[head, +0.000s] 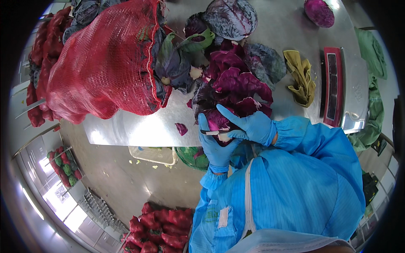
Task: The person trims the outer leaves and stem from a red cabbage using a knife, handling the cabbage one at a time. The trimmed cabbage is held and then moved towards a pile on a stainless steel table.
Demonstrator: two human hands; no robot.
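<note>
Both hands wear blue gloves and are close together at the table's near edge. My left hand [216, 151] cups a red cabbage [224, 139] from below and the left, its stem end facing me. In my right hand [253, 128] is a small knife [212, 132], its blade lying across the cabbage and pointing left. The right index finger is extended over the cabbage; part of the handle is hidden by the fingers. Just beyond is a heap of loose purple cabbage leaves [235, 76]. A small leaf scrap [181, 129] lies left of my left hand.
A red mesh sack [107, 63] of cabbages covers the left of the metal table [126, 129]. Whole cabbage [232, 19] and a peeled one [319, 12] sit farther back. Yellowish gloves [300, 79] and a weighing scale [345, 88] are right. A crate [153, 155] and green mesh bag [193, 158] stand below.
</note>
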